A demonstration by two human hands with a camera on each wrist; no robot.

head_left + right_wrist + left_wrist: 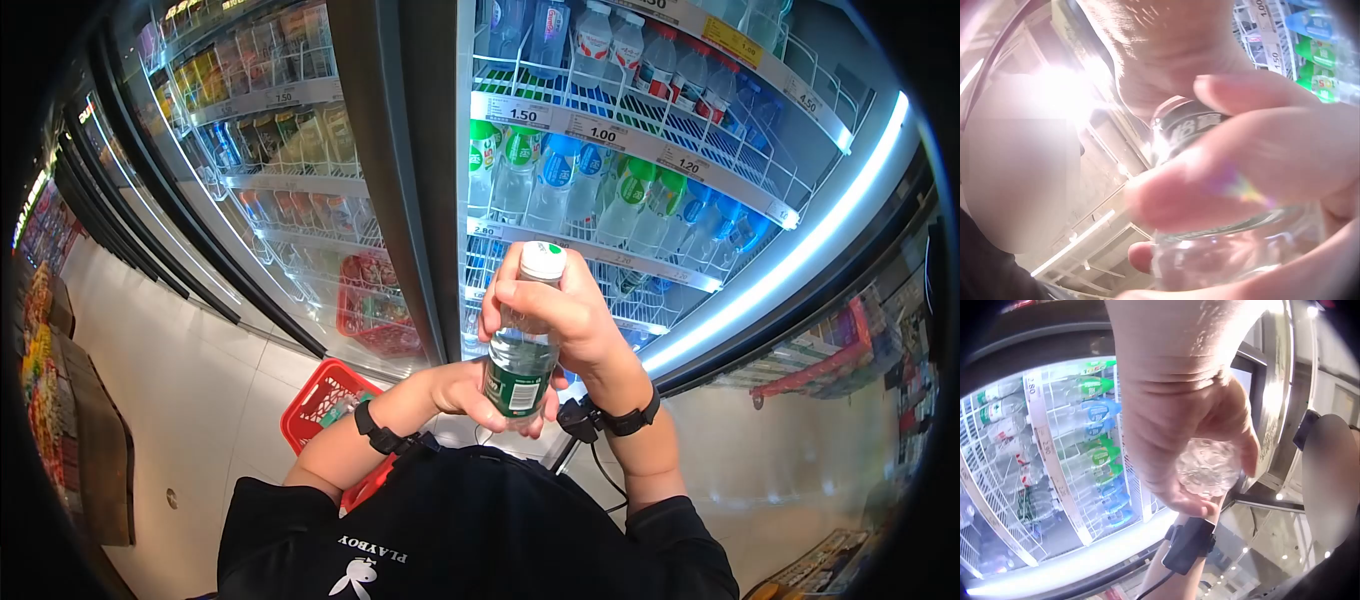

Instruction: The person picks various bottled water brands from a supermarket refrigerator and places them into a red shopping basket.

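A clear bottle with a dark green label [515, 392] and a white cap [543, 264] is held in front of the body. My right hand [583, 318] grips its upper part, fingers curled round it just below the cap. Around the lower end are the fingers and thumb of my left hand [465, 392]. In the left wrist view, the left hand [1175, 419] curls round the clear ridged base [1208, 467]. Fingers cross close in front of the bottle's label [1191, 128] in the right wrist view, hiding much of it.
A lit fridge with bottle rows and a price rail [640, 145] stands in front. Left of it are a dark door frame [395, 180] and more glass-fronted coolers. A red basket [318, 392] sits on the tiled floor [215, 400], partly behind the left arm.
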